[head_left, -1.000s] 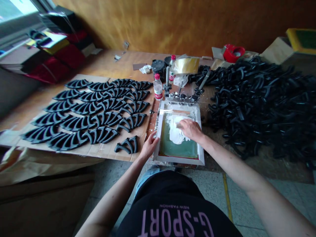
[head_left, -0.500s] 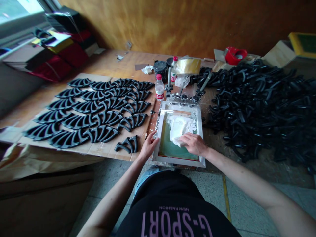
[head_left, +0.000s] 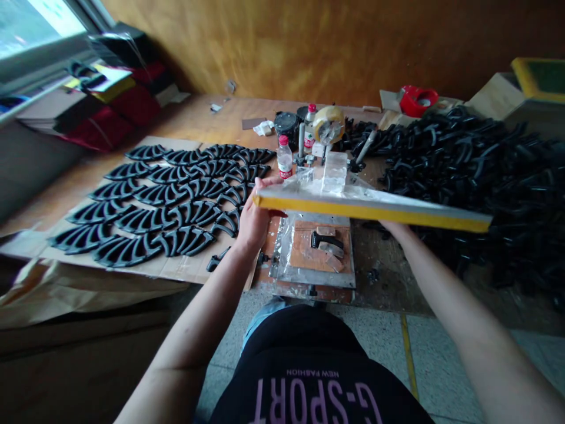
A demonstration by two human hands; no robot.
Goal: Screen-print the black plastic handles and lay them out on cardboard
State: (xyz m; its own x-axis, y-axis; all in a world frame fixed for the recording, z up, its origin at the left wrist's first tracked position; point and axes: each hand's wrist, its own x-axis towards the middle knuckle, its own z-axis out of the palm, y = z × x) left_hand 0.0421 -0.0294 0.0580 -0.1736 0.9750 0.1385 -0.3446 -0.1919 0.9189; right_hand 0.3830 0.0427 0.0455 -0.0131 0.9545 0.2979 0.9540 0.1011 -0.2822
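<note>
The screen printing frame (head_left: 375,212) is tilted up on its hinge clamps, its yellow-edged front side turned toward me. At its left corner my left hand (head_left: 256,218) grips it, thumb above and fingers beneath. My right forearm runs up behind the raised frame, so the right hand and whatever it holds are hidden. Below, a single curved black plastic handle (head_left: 329,240) lies in a fixture on the brown base board (head_left: 300,250).
Rows of similar black handles (head_left: 145,215) lie on cardboard at the left. A big heap of them (head_left: 454,182) covers the right side. Red-capped bottles (head_left: 285,160), a black tub (head_left: 286,125), a tape roll (head_left: 329,125) and a red tape dispenser (head_left: 418,100) stand behind.
The frame has swung up from lying flat, uncovering the base board and handle. My left hand has risen with it. My right hand, earlier on a white cloth over the screen, is now hidden.
</note>
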